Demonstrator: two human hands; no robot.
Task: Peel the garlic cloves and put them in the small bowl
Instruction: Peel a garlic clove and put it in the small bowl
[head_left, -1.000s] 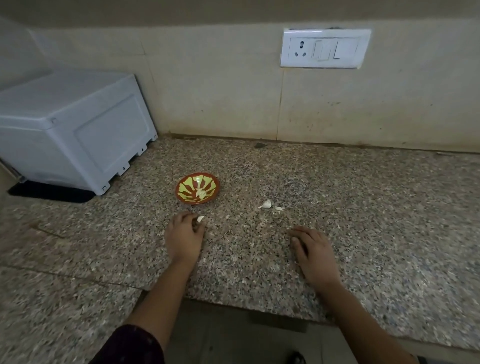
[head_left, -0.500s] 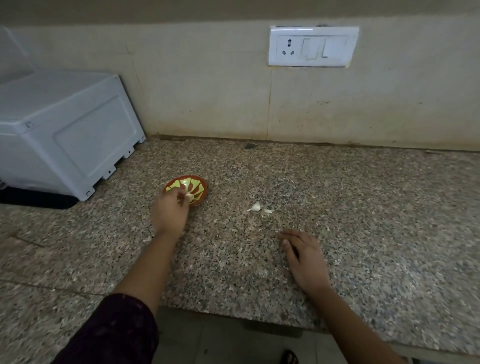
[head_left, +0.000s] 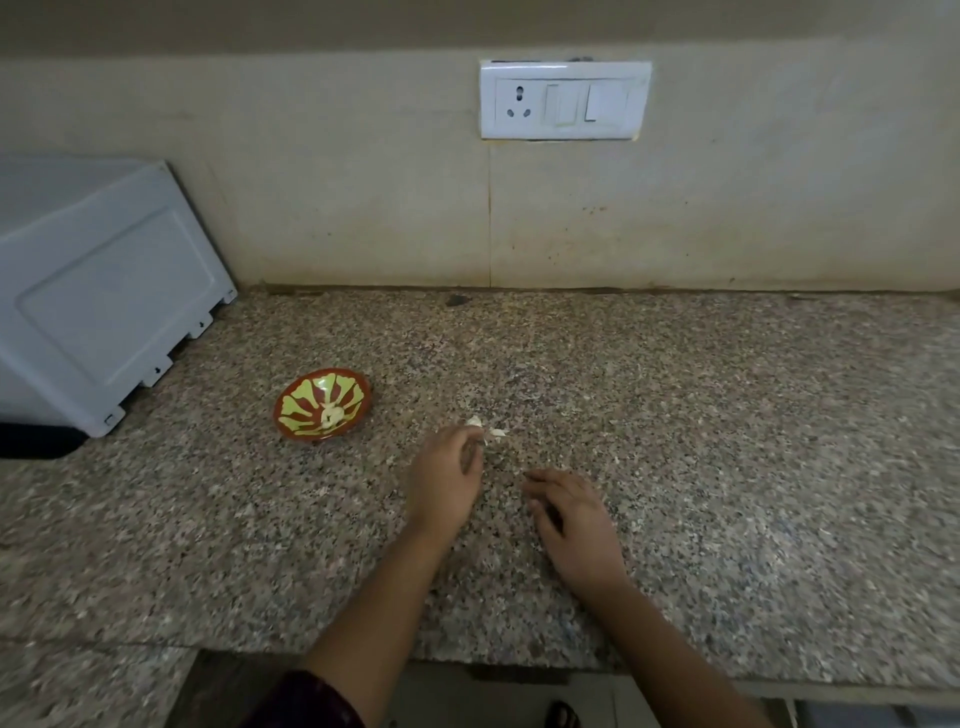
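Head view: your small bowl sits on the granite counter, left of centre. It's reddish-brown outside with yellow-green petal stripes inside, and there are a couple of pale peeled cloves lying at the bottom. To the right of the bowl, well apart from it, there's a little cluster of whitish garlic bits on the counter. It's too small and blurry to say what's clove and what's skin.

Your left hand is reached out over the counter with the knuckles up and the fingers curled down, and the fingertips are right at the near-left edge of those bits. I honestly can't tell if you've got one pinched or are just touching it. Your right hand lies palm down on the counter just near-right of the bits, with the fingers loose and a bit spread, and it's holding nothing.

A white boxy appliance sits at the far left, and a white socket plate is on the wall.
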